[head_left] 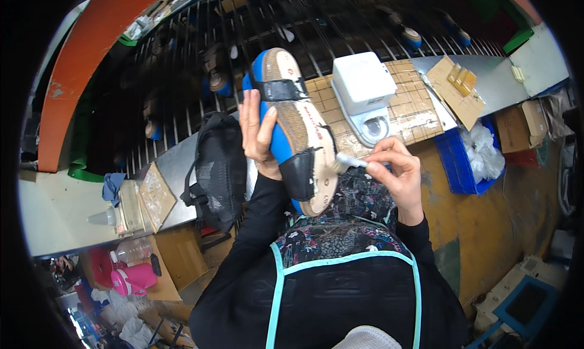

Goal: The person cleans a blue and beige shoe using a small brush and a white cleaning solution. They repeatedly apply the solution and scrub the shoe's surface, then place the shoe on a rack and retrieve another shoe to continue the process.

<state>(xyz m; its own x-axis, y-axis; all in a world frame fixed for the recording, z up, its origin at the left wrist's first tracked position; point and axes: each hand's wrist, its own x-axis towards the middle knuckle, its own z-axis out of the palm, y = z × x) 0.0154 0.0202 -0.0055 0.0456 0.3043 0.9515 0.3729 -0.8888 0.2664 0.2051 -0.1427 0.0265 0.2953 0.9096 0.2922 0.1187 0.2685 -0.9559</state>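
Observation:
My left hand [258, 133] is wrapped round the side of a sandal [293, 123], fingers and thumb along its blue edge. The sandal is held up lengthwise, with black straps across a tan and brown footbed and a blue form showing along its left side. In my right hand [400, 174] a small brush [350, 161] with a pale handle is pinched between thumb and fingers. Its bristles are at the right edge of the sandal, near the lower strap; whether they touch is hard to tell. Beyond the brush stands a white dispenser [363, 84] with a round cup at its front.
Cardboard [420, 106] lies under the dispenser. Behind it, a rack of dark bars [316, 36] carries more sandals [411, 38]. A black mesh bag [216, 166] sits left of my arm. At right stands a blue bin [453, 166] with plastic bags; a pink bottle [135, 279] is at lower left.

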